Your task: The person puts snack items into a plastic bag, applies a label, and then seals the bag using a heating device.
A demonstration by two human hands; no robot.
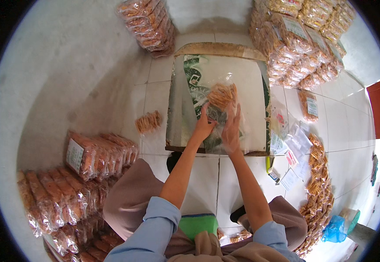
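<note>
A clear plastic bag of stick-shaped orange-brown snacks [222, 95] lies on a low table with a white and green printed top [248, 70]. My left hand [205, 126] is at the bag's lower left, its thumb and fingers closed on the plastic. My right hand [231, 129] lies along the bag's right side, fingers extended and touching the film. A dark patch shows through the bag's loose lower part, between the hands; what it is cannot be told.
Stacked snack packs stand at the left [91, 157], far left [149, 26] and far right [294, 49]. One open-ended pack [149, 122] lies left of the table. Labels [289, 180], a yellow-green cutter [268, 164] and a long row of snacks [317, 183] lie right.
</note>
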